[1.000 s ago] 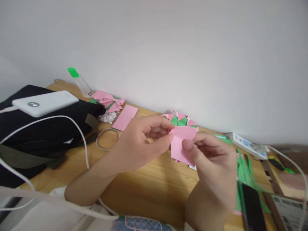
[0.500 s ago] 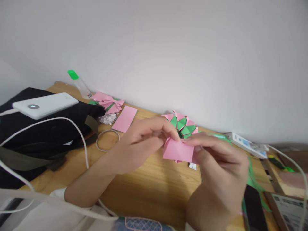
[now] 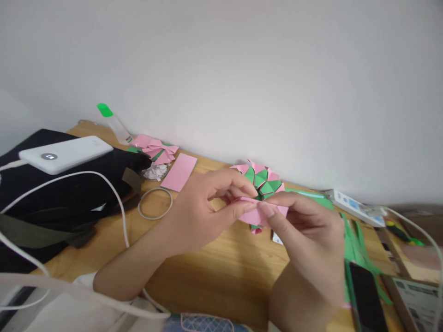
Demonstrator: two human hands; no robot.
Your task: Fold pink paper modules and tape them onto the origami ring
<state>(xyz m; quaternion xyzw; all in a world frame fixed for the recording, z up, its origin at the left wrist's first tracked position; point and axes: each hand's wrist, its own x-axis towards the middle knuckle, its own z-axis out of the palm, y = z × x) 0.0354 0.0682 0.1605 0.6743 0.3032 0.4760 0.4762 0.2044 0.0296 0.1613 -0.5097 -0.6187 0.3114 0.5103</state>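
Note:
Between my two hands is a small folded piece of pink paper (image 3: 255, 216), held up over the table. My left hand (image 3: 211, 210) pinches its left part, thumb in front and fingers behind. On the other side my right hand (image 3: 304, 226) grips the paper with its thumb on the near face and the index finger along the upper edge. Just behind the hands, a pink and green folded-paper model (image 3: 263, 177) rests on the table near the wall; the hands hide part of it.
On the left, a white power bank (image 3: 65, 154) with a cable lies on a black bag (image 3: 114, 170). Pink paper (image 3: 180, 171), a glue bottle (image 3: 116, 124), folded pieces (image 3: 155, 146) and a ring (image 3: 139, 210) are nearby. At right are green strips (image 3: 356, 240), a phone (image 3: 367, 295) and a power strip (image 3: 353, 207).
The pink paper has tilted, and its near face shows less. My left thumb has come onto its front, and my right thumb has moved left toward the middle of it.

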